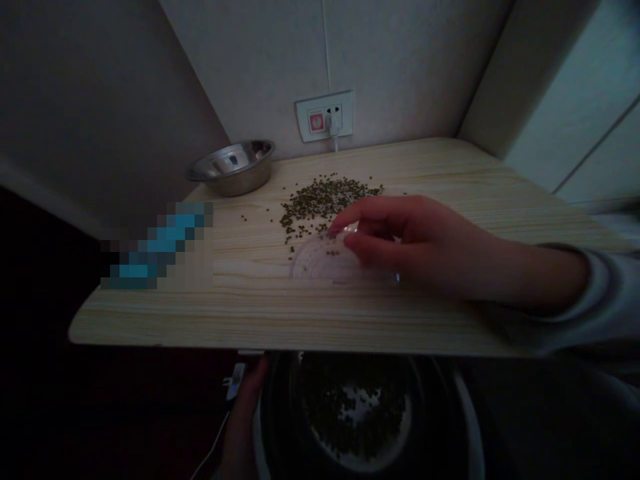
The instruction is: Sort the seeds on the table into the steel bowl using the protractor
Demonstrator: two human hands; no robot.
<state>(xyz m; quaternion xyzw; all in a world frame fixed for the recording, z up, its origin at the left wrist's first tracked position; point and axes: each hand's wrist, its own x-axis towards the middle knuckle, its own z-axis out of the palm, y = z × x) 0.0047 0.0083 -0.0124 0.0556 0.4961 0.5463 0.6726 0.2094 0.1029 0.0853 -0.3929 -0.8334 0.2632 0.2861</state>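
My right hand (410,240) rests on a pale wooden table (250,313), fingers curled round a clear plastic cup (320,263) lying on its side. The cup's mouth faces a scatter of small green beans (320,200) spread just beyond it, and a few beans lie inside. My left hand (245,407) is below the table's front edge, gripping the rim of a dark bowl (360,413) that holds more green beans.
A steel bowl (233,165) stands at the table's back left corner. A wall socket (325,115) with a plugged-in white cable sits above the back edge. A blurred blue patch (160,247) lies at the left. A white cable hangs beside my left hand.
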